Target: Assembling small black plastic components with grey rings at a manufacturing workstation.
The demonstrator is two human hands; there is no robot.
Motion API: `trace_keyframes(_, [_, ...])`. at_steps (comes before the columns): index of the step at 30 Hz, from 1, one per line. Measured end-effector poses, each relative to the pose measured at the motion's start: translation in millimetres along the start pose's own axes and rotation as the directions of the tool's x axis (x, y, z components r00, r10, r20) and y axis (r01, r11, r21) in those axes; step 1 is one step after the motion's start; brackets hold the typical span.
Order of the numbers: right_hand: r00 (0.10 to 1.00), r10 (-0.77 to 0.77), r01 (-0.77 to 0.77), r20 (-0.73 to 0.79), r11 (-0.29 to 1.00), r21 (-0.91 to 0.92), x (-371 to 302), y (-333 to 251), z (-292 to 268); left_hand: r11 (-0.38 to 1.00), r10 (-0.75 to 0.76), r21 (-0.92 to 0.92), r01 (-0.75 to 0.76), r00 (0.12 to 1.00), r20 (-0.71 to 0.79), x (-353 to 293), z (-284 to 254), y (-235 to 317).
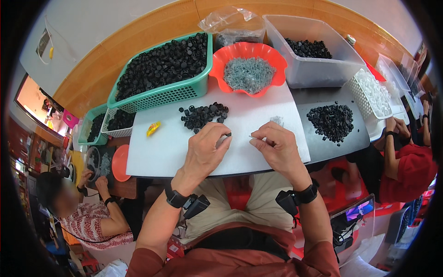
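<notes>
My left hand (203,150) grasps a small black part (228,135); my right hand (281,147) pinches a tiny pale piece (251,136), near it but apart. Below lies the white board (154,154); just beyond, the black pile (203,116), then the red bowl (218,67) and green basket (168,94).

Yellow packet (152,129) at left, lit screen (359,210) lower right, red-shirted co-worker (410,171) above it
</notes>
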State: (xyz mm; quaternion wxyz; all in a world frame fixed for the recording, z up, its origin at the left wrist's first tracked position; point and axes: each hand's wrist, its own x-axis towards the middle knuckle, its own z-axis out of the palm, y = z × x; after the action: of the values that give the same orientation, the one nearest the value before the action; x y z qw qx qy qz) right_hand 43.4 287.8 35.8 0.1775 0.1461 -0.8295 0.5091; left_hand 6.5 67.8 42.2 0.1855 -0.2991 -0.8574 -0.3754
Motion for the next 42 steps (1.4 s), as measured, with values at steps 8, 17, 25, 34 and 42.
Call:
trace_keyframes(8, [0.997, -0.06, 0.054, 0.04, 0.991, 0.121, 1, 3, -2, 0.989, -0.062, -0.133, 0.065, 0.998, 0.031, -5, 10, 14])
trace_keyframes(17, [0.995, -0.05, 0.041, 0.081, 0.994, 0.102, 1, 2, -1, 0.987, -0.025, -0.156, 0.027, 1.0, 0.017, -6, 17, 20])
trace_keyframes(25, [0.994, -0.032, 0.025, 0.101, 0.997, 0.072, 1, 0, -1, 0.987, -0.018, -0.162, 0.022, 0.999, 0.029, -7, 18, 20])
trace_keyframes(34, [0.994, -0.063, 0.059, 0.09, 0.997, 0.054, 1, 1, 0, 0.985, -0.019, -0.171, 0.023, 0.999, 0.027, -7, 19, 20])
trace_keyframes(42, [0.993, -0.081, 0.077, 0.085, 0.996, 0.049, 1, 0, 1, 0.983, 0.006, -0.185, -0.003, 1.0, 0.012, -8, 20, 18])
